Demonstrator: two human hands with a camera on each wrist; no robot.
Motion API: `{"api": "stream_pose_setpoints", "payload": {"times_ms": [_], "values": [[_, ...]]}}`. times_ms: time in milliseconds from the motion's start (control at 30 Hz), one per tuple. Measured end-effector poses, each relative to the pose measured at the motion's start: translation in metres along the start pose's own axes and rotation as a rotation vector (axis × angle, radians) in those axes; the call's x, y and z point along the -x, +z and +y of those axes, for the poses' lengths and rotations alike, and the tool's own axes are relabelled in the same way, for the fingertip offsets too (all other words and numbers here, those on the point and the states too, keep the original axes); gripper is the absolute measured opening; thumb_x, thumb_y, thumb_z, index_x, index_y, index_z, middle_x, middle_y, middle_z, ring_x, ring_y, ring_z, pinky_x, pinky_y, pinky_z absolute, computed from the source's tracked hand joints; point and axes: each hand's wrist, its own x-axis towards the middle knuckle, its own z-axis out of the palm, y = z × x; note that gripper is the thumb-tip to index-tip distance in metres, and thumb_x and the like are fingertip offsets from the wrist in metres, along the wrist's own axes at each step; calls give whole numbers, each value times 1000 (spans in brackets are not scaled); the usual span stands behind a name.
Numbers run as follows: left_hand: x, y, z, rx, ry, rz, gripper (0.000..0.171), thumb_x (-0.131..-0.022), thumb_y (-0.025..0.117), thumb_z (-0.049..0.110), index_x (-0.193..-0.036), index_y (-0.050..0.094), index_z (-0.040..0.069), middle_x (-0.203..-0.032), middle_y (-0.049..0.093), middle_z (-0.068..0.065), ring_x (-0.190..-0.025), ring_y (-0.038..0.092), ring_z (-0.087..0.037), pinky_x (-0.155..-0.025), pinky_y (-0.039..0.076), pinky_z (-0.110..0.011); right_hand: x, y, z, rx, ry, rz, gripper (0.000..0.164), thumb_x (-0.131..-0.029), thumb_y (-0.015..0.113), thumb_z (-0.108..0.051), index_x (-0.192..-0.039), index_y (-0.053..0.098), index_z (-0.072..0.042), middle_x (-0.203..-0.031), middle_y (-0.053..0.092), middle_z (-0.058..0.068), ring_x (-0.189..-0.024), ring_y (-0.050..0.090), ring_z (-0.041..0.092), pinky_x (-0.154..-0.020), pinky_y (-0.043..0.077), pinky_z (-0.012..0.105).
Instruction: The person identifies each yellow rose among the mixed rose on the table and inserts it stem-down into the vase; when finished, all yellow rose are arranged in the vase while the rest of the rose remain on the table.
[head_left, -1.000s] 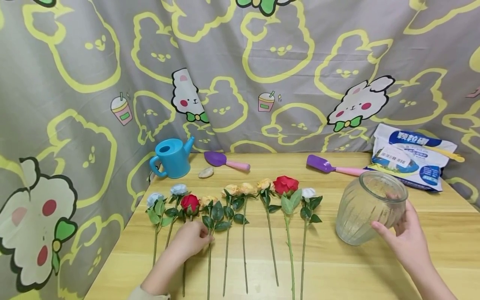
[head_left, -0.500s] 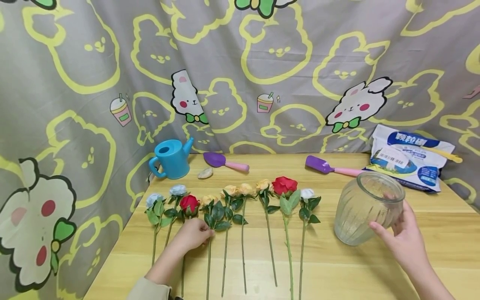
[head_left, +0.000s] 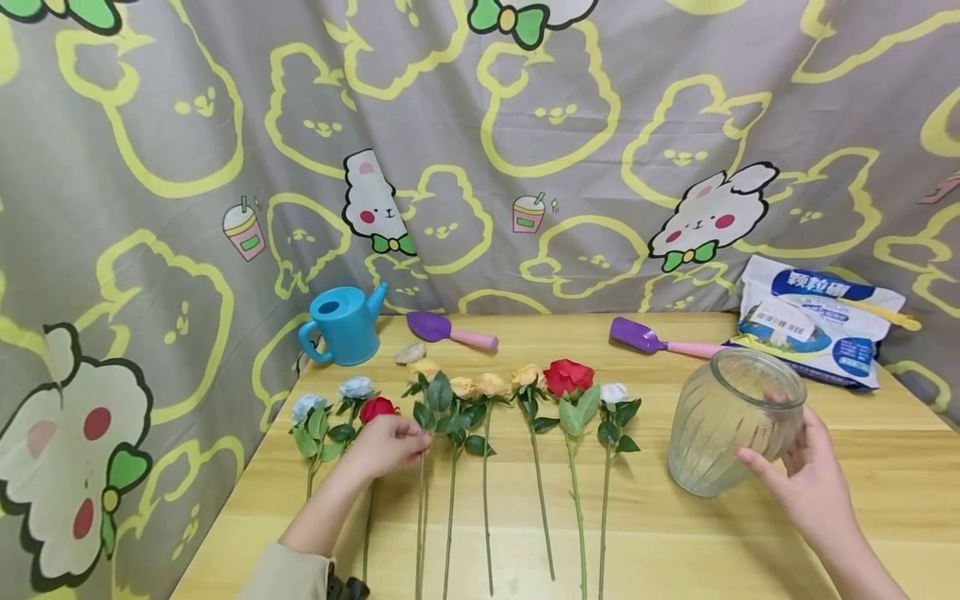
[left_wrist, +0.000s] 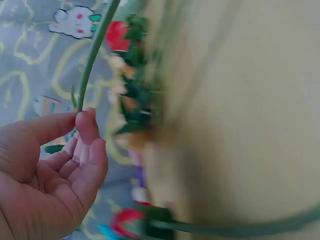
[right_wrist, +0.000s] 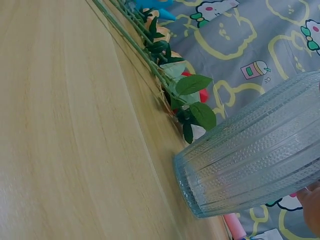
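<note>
My left hand [head_left: 386,446] pinches the stem of a yellow rose [head_left: 424,368] between thumb and forefinger, just below its leaves. In the left wrist view the green stem [left_wrist: 95,52] runs up from the fingertips, clear of the tabletop. A small red rose [head_left: 377,408] lies partly hidden behind this hand. At the right, my right hand [head_left: 813,479] grips a ribbed clear glass vase [head_left: 723,442] from its far right side, thumb on the near face. The vase leans, its mouth upward; nothing stands in it.
Blue roses [head_left: 309,407] lie to the left; more yellow roses [head_left: 492,385], a large red rose [head_left: 567,377] and a white rose [head_left: 613,392] lie to the right. Behind are a blue watering can [head_left: 345,327], a stone [head_left: 410,354], purple trowels [head_left: 429,326] and a printed bag [head_left: 817,321].
The left hand has taken hold of the yellow rose and raised it, its bloom now higher and farther back than before. The right hand and the vase stay nearly where they were.
</note>
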Motion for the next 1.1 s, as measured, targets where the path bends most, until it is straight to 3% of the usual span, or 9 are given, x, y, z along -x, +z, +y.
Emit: {"api": "stream_pose_setpoints", "payload": {"times_ms": [167,300,367,567,700,900,1000,1100], "values": [[-16,-8,46,-135,103,-16,16,-86,62,18,-76,63,5,-67,62,-5,-60,53,-15,-53,43,-27,0,1,0,-2,-11,-1,78,-70,56,27,-137,28,-2,-132,41,-2,-122,36,4,-98,25,11],[-31,-8,89,-214,241,1,15,-86,62,18,-74,63,8,-67,62,-2,-56,49,-14,-50,39,-26,-2,1,-1,17,-14,-2,79,-70,56,27,-137,28,-3,-132,41,-2,-122,36,4,-98,25,11],[-38,-5,110,-207,308,24,14,-86,61,18,-75,63,9,-67,62,-2,-55,48,-14,-48,38,-26,-2,1,-1,15,-11,-6,79,-70,56,27,-137,28,-3,-132,40,-2,-122,36,4,-98,25,11],[-53,7,171,10,413,169,12,-85,63,23,-85,65,10,-73,64,-1,-60,57,-15,-49,47,-26,0,1,0,4,-5,-5,77,-70,56,27,-137,28,-1,-134,40,0,-122,36,4,-98,25,11],[-60,14,205,168,550,244,16,-86,63,20,-89,66,5,-78,67,-4,-69,61,-12,-59,49,-25,0,2,-1,12,-4,-6,76,-71,56,27,-136,27,1,-134,39,1,-121,37,3,-97,26,11],[-63,29,251,405,755,230,15,-84,63,9,-91,64,-4,-84,67,-13,-71,63,-15,-66,51,-23,1,1,0,11,-5,-8,77,-71,55,28,-136,27,0,-134,39,0,-122,36,4,-98,26,11],[-60,38,272,425,812,238,13,-83,64,7,-89,64,-4,-86,68,-12,-73,64,-12,-69,50,-20,1,1,0,-3,-9,-9,77,-70,55,28,-136,27,1,-133,39,2,-121,37,4,-97,26,11],[-60,48,288,392,815,226,13,-82,65,9,-88,64,-3,-87,68,-10,-73,64,-8,-67,49,-16,0,1,-1,0,-12,-9,77,-70,55,28,-136,27,1,-132,40,2,-120,38,4,-95,28,10]]}}
